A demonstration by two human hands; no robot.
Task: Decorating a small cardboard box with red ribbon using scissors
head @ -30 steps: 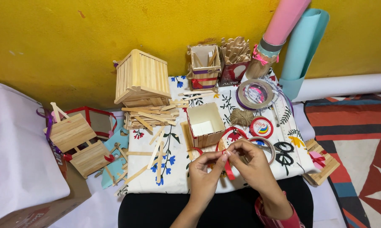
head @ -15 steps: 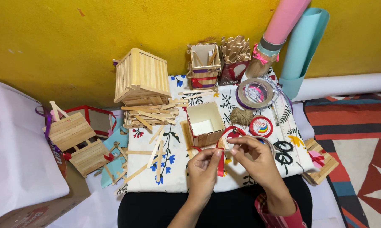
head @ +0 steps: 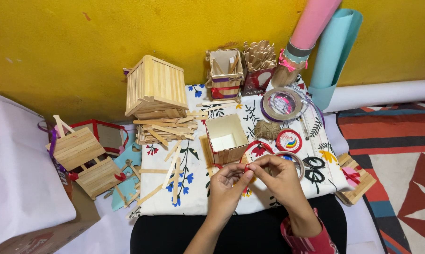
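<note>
Just in front of the small stick box [head: 225,139], on the floral cloth [head: 193,188], the left hand [head: 226,181] and right hand [head: 274,170] pinch a thin red ribbon [head: 246,168] between fingertips. Slack in so narrow a strip could let it slip free, I'd guess.

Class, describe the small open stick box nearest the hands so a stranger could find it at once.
Start at the flowered cloth under the yellow wall. Near its middle, just beyond the left hand and right hand, stands the small open box. Unlike the taller slatted house, it is topless and white inside.
</note>
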